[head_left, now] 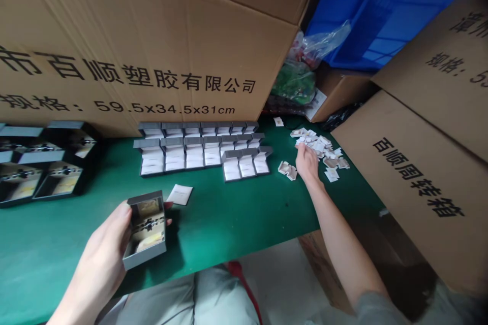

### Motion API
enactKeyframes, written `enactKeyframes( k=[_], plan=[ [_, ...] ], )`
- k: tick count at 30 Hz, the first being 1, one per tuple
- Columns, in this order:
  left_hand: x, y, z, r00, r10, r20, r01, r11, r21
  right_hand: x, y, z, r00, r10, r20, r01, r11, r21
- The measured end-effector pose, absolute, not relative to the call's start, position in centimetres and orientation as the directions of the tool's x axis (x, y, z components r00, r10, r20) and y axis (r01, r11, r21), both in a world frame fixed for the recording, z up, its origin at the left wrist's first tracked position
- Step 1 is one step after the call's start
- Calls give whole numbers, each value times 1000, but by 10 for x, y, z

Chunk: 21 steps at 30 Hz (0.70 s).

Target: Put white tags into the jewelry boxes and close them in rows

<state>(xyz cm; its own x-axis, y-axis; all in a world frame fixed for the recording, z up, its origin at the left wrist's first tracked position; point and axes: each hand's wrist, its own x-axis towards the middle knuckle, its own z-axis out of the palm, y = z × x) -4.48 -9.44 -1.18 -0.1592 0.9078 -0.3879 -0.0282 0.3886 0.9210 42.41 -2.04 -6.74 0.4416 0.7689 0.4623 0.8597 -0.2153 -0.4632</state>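
Head view: left hand (pixel 109 246) grips box (pixel 148 231); right hand (pixel 308 163), hold unclear; carton (pixel 412 190) reads "百顺周转箱".

The green table (pixel 244 223) carries white-lined boxes (pixel 194 156); left of them stand darker open boxes (pixel 48 158), right, apparently paper inserts (pixel 322 147), in front, a white pad (pixel 180 195).

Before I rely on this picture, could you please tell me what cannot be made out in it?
All in the head view:
- Whether the right hand grips a white piece: hidden by the hand itself.
- Most of the left hand's fingers: behind the dark box.
- Print on the loose white card: too small, blurred.
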Motion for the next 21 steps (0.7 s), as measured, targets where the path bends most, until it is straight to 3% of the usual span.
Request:
enactKeyframes(
  k=[4, 13, 17, 21],
  plan=[
    [-49, -93, -14, -126, 887, -444, -182, 419, 889, 426, -21, -74, 387, 788, 480, 893, -189, -409],
    [-49, -93, -17, -96, 910, -404, -227, 375, 899, 427, -31, -59, 375, 742, 555, 884, -106, -456],
    [-45, -95, -10, -114, 904, -411, -242, 376, 894, 418, -26, -34, 510, 678, 529, 728, -12, -686],
    [-42, -95, -6, -98, 912, -399, -244, 367, 898, 395, -34, -7, 398, 827, 397, 448, 202, -871]
  ],
)
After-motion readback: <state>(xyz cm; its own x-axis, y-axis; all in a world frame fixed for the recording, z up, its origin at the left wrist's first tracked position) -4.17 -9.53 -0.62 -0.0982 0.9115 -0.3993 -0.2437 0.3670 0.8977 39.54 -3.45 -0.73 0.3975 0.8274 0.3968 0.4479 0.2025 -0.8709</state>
